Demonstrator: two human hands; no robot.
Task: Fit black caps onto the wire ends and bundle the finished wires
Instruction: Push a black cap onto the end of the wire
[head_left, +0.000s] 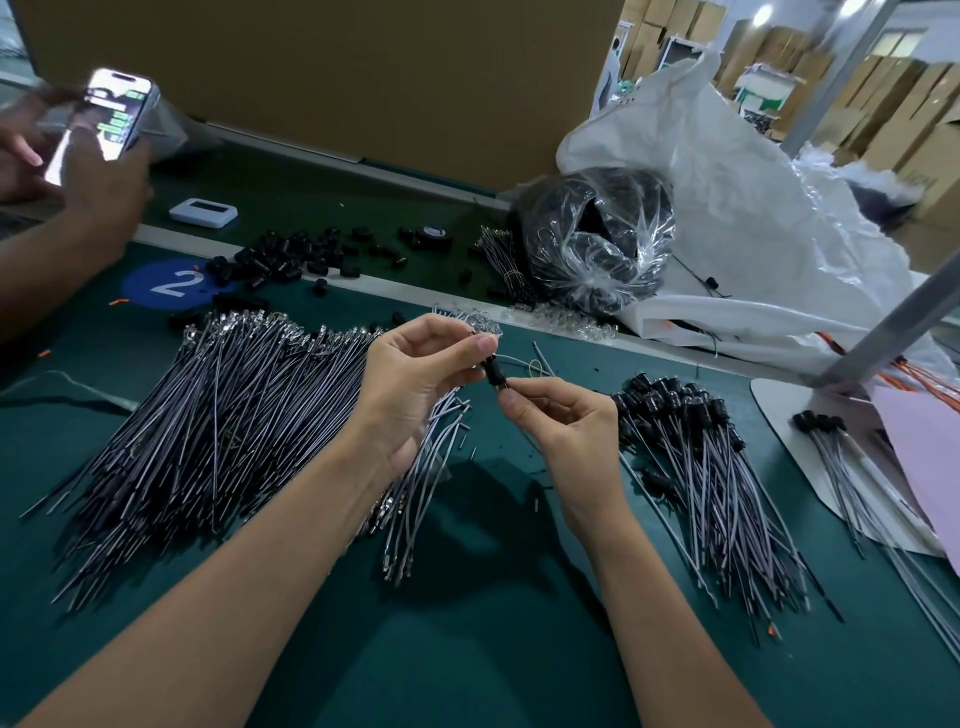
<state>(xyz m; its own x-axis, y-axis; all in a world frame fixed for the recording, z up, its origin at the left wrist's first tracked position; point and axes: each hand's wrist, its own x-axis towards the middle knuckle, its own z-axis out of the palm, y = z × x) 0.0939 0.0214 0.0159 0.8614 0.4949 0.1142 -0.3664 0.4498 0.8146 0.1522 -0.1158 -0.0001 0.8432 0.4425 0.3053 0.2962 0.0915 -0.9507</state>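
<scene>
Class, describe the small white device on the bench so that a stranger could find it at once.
Start at the big brown cardboard wall behind the bench. Below it, on the darker green strip, left of the scattered loose black caps, lies the small white device. It alone is a flat, pale, rounded rectangle; its neighbours are small and black.

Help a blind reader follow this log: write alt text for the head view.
A person's left hand and right hand pinch a black cap between their fingertips above a green table. Uncapped wires lie heaped on the left, capped wires on the right; someone else holds a phone far left.
</scene>
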